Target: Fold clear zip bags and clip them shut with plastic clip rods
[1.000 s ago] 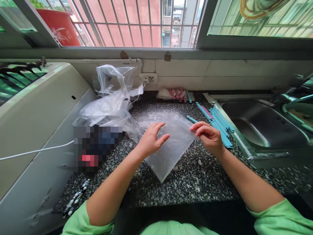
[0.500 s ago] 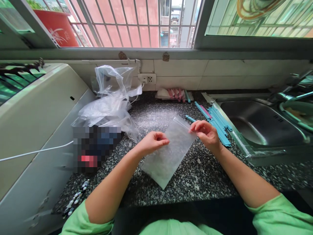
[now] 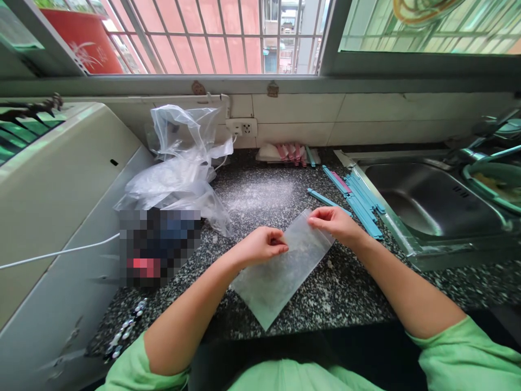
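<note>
A clear zip-lock bag (image 3: 280,282) lies slantwise over the speckled counter, one corner pointing toward me and its zip edge at the upper right. My left hand (image 3: 266,244) pinches the bag's left edge between thumb and fingers. At the zip end, my right hand (image 3: 336,222) is closed on the top of the bag, fingertips together. The bag looks flat, and I make out nothing inside it. Just beyond my right hand lies a single blue plastic strip (image 3: 329,201).
More blue strips (image 3: 363,212), one pink among them, lie beside the steel sink (image 3: 423,201). Several pink-clipped packets (image 3: 285,153) rest against the wall. Crumpled clear plastic bags (image 3: 175,174) are heaped at left, near a blurred-out dark object (image 3: 160,244) with a white cable (image 3: 61,253).
The bag has shifted a little toward me. My right hand has moved from the bag's right corner onto its zip edge, fingers now closed. My left hand has slid slightly right.
</note>
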Available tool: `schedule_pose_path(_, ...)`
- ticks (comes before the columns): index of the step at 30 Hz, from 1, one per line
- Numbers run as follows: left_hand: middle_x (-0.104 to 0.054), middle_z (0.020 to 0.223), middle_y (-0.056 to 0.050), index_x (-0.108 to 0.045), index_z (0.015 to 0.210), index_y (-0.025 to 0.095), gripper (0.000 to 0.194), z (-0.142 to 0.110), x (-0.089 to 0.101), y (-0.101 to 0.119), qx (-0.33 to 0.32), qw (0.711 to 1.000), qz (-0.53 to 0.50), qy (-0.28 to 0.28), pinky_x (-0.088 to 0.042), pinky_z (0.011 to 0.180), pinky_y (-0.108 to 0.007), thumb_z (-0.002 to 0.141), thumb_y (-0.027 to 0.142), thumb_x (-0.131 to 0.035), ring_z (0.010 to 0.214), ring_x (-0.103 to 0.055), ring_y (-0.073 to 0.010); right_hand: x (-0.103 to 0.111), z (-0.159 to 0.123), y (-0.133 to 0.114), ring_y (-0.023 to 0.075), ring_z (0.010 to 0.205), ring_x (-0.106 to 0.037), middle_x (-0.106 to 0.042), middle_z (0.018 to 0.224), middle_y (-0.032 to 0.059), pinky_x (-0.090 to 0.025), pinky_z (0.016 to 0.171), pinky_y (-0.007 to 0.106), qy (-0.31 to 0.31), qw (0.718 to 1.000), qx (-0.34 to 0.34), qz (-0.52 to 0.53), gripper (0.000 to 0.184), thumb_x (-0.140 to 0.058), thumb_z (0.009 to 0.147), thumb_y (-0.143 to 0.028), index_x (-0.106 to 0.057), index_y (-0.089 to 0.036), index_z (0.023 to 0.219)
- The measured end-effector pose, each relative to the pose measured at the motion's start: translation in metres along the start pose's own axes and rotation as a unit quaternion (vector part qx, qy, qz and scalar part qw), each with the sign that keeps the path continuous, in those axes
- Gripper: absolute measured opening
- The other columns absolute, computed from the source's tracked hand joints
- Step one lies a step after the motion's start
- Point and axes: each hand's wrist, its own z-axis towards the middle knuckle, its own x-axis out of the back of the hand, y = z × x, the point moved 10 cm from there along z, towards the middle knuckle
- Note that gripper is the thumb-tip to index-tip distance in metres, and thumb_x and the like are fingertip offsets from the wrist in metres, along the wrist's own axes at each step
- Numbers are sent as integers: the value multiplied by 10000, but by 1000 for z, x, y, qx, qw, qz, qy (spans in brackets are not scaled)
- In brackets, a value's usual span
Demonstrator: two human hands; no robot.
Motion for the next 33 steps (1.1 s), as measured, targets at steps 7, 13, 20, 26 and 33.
schedule_pose_path(7,-373,549,54,-497,633,161,327,3,6,9,-14,998,-20,59,-250,487,-224,754,465,-514,517,-331,-84,-26,-8,-10,99,527,-494,-592,577,2,-388,503,237,-28,994,37,-98,203,-585,724,-326,-623,-145,643)
schedule_pose_path(13,-411,559,47,-495,610,159,257,4,15,12,-51,987,-72,137,-288,523,-222,726,384,-539,541,-364,-82,-41,-10,-11,95,544,-483,-581,594,0,-380,511,228,-45,988,60,-138,200,-564,742,-325,-613,-151,658)
schedule_pose_path(20,-438,555,42,-542,638,157,282,-10,57,10,-81,944,-172,270,-300,496,-214,671,428,-612,514,-355,-71,-20,-2,1,97,547,-466,-546,599,-3,-372,522,234,-16,998,8,-62,270,-581,717,-411,-598,-146,672)
schedule_pose_path(26,-431,541,46,-526,602,145,328,-6,55,4,-72,946,-189,253,-268,482,-199,654,449,-638,507,-356,-63,-16,-7,-5,89,538,-428,-509,568,-11,-344,520,234,14,997,21,-67,244,-595,700,-371,-582,-143,613)
schedule_pose_path(33,-426,514,51,-538,577,142,353,-5,57,1,-58,948,-180,257,-252,476,-204,645,473,-642,489,-334,-64,-15,-7,-7,84,525,-421,-496,558,-21,-346,514,231,14,998,18,-65,236,-594,693,-366,-555,-150,606)
